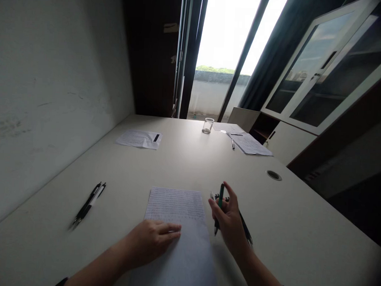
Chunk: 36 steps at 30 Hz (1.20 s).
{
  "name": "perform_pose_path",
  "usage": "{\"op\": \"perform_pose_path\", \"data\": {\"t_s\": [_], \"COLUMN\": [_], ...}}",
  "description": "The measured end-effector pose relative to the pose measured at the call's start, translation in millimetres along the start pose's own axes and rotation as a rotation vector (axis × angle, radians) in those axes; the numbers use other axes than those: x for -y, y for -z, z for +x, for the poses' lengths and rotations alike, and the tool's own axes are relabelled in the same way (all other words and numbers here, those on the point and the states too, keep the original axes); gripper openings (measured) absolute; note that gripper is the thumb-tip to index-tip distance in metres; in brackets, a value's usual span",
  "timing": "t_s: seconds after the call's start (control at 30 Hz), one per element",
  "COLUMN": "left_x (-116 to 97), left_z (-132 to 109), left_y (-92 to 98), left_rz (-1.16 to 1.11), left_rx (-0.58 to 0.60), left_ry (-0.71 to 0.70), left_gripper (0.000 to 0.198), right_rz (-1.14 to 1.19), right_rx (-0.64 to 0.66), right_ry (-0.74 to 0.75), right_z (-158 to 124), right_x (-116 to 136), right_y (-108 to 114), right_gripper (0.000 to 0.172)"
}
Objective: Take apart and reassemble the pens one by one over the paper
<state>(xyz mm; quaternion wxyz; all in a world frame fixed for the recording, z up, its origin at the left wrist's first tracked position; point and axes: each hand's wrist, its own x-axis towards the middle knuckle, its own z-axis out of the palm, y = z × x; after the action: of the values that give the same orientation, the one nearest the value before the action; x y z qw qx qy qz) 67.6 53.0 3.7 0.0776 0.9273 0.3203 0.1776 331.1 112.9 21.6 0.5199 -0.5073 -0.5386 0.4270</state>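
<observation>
Pressing lightly on paper point(193, 253) at bottom center with left hand point(157, 240), laid flat over its left edge, fingers together and gripping nothing. Filled with handwriting at the top, looks blank lower down. Just right of paper, grasping green pen point(221, 196) in right hand point(231, 217), about upright, tip down, index fingertip at the top end, thumb along the barrel. Can't tell whether touching desk point(183, 167) with the tip. Partly hidden behind right hand: dark pens point(246, 230), contact unclear.

Step in hand, judged: steadying paper, working green pen's top end off to the side, not writing. For the next move, would need a firm barrel hold, a straight push if pressing the top, clearance from dark pens, and light left pressure against paper sliding.

Farther out, left of frame: two pens point(87, 202), side by side, well apart from left hand. Right of center: hole point(274, 175) in desk. Above, upper left of center: sheet point(136, 139); upper right of center: stack point(253, 145), with thin pen point(233, 144) beside it. Upper center: glass point(207, 126). Farthest: window point(228, 27), and cabinet point(289, 140) at right.
</observation>
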Motion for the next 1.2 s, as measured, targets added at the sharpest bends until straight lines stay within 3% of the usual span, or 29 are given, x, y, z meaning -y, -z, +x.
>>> {"op": "perform_pose_path", "data": {"t_s": [0.1,0.37,0.63,0.9,1.2], "left_x": [0.6,1.0,0.6,-0.8,-1.2], "left_z": [-0.5,-0.1,0.4,0.3,1.0], "left_y": [-1.2,-0.4,-0.4,0.3,1.5], "left_rz": [0.010,-0.003,-0.012,-0.024,-0.026], "left_rx": [0.015,0.031,0.042,0.043,0.026], "left_ry": [0.004,0.008,0.020,0.035,0.026], "left_gripper": [0.042,0.042,0.042,0.042,0.039], "right_rz": [-0.006,-0.035,-0.337,-0.570,-0.827], "right_rx": [-0.029,-0.197,-0.024,-0.003,0.126], "right_ry": [-0.024,0.001,-0.089,-0.023,0.032], "right_z": [4.9,17.3,29.9,32.8,45.1], "right_x": [4.8,0.3,-13.6,-22.1,-46.9], "right_y": [18.7,67.4,112.4,121.3,133.8], "right_gripper": [0.084,0.076,0.090,0.075,0.068]}}
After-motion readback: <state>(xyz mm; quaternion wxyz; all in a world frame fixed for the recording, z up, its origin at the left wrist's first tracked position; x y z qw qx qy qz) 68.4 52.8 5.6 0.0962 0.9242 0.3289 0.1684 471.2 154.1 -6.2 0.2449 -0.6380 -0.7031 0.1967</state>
